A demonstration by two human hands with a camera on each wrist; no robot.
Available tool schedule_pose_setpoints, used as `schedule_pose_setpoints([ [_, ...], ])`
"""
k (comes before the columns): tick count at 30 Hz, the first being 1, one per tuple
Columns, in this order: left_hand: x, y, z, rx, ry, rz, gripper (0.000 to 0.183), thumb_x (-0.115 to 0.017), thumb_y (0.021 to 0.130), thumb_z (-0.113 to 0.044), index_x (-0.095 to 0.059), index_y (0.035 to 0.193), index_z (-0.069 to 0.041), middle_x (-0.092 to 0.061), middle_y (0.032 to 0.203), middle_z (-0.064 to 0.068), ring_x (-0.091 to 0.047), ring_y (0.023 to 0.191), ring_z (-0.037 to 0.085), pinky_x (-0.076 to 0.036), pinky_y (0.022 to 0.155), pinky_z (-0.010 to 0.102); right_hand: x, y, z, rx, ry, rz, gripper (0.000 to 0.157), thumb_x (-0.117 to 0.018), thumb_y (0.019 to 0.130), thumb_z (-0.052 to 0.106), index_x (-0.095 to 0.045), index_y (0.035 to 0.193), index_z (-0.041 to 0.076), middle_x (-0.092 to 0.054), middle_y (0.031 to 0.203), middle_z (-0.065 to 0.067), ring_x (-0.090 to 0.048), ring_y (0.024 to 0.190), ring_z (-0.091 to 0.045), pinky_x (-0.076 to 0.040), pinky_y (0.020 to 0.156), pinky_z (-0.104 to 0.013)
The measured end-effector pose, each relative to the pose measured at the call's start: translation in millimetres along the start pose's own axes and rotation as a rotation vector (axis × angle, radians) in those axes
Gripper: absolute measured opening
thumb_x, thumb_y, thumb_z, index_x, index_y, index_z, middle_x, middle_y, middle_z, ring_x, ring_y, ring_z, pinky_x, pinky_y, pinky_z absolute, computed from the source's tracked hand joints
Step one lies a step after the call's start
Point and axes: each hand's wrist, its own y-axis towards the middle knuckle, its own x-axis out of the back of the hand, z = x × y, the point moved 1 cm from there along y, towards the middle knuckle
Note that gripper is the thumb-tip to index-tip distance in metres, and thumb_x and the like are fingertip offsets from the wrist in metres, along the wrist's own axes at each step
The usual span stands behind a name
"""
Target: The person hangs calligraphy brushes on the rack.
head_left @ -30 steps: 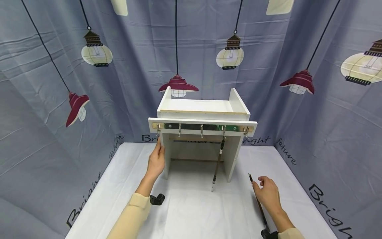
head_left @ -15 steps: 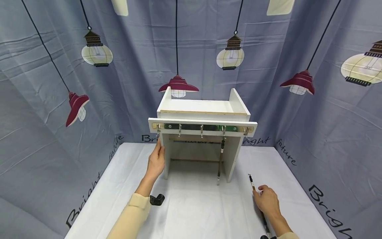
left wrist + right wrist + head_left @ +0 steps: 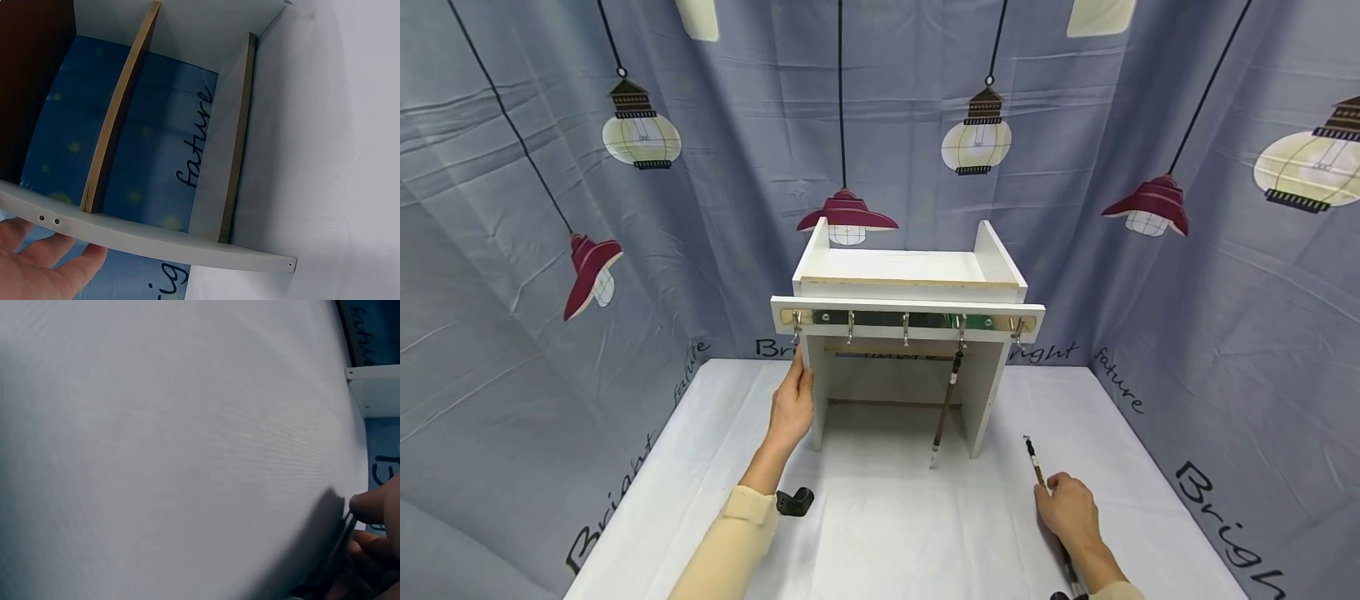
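A white wooden shelf unit (image 3: 910, 290) has a hook rail (image 3: 907, 320) along its front. From one hook hangs a calligraphy brush (image 3: 945, 408), its pale tip pointing down. My left hand (image 3: 792, 404) rests with extended fingers against the outside of the unit's left side panel; in the left wrist view the fingertips (image 3: 90, 259) touch the panel's edge. A second calligraphy brush (image 3: 1036, 463) lies on the cloth to the right. My right hand (image 3: 1070, 510) pinches its shaft between thumb and fingers, covering its middle. The right wrist view shows the thumb (image 3: 372, 501) against the dark shaft.
White cloth (image 3: 880, 525) covers the table. Printed blue-grey curtains (image 3: 880, 142) close off the back and sides. The unit's hook rail juts forward over its open lower compartment (image 3: 895, 379).
My right hand has drawn back slightly towards me and its fingers have closed on the lying brush. The hanging brush swings on its hook. My left hand has stayed put.
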Motion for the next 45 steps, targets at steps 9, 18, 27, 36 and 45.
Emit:
schedule_pose_setpoints([
  [9,-0.4,0.2,-0.2,0.007,0.001,-0.007,0.057,-0.036,0.114,-0.033,-0.019,0.166,-0.018,-0.037,0.165,0.013,-0.042,0.148,0.038,-0.038,0.119,0.057,-9.7,-0.5,-3.3,-0.006,-0.007,-0.036,0.032,-0.067,0.096,0.018,-0.066,0.106,-0.013,-0.066,0.087,-0.026,-0.067,0.081,-0.039,-0.054,0.071,-0.055],
  [18,-0.5,0.9,0.7,0.003,-0.002,-0.014,0.058,-0.036,0.114,-0.035,-0.02,0.166,-0.017,-0.039,0.164,0.015,-0.043,0.147,0.039,-0.038,0.118,0.058,-12.5,-0.8,-3.5,0.012,-0.01,-0.071,0.029,-0.067,0.095,0.015,-0.068,0.107,-0.012,-0.068,0.087,-0.025,-0.068,0.084,-0.044,-0.055,0.072,-0.058],
  [27,-0.5,1.3,1.2,-0.011,0.003,-0.022,0.057,-0.037,0.114,-0.033,-0.023,0.166,-0.013,-0.039,0.164,0.016,-0.043,0.146,0.04,-0.038,0.118,0.059,-12.3,-4.0,-1.7,0.012,0.005,-0.101,0.027,-0.066,0.095,0.013,-0.068,0.106,-0.011,-0.068,0.087,-0.025,-0.068,0.083,-0.043,-0.054,0.071,-0.057],
  [36,-0.1,-0.4,0.2,0.006,0.002,-0.015,0.057,-0.037,0.114,-0.033,-0.021,0.166,-0.018,-0.039,0.163,0.016,-0.042,0.147,0.039,-0.037,0.118,0.058,-6.6,-5.1,-2.8,0.077,0.082,-0.244,0.022,-0.067,0.093,0.011,-0.07,0.1,-0.01,-0.066,0.078,-0.021,-0.065,0.072,-0.039,-0.05,0.064,-0.055],
  [45,0.0,0.5,-0.3,-0.015,-0.004,-0.011,0.056,-0.036,0.114,-0.032,-0.02,0.166,-0.019,-0.035,0.166,0.014,-0.042,0.148,0.039,-0.037,0.119,0.058,18.0,-10.3,18.4,0.126,0.156,-0.364,0.017,-0.07,0.092,0.009,-0.073,0.101,-0.005,-0.061,0.071,-0.009,-0.056,0.064,-0.027,-0.041,0.056,-0.041],
])
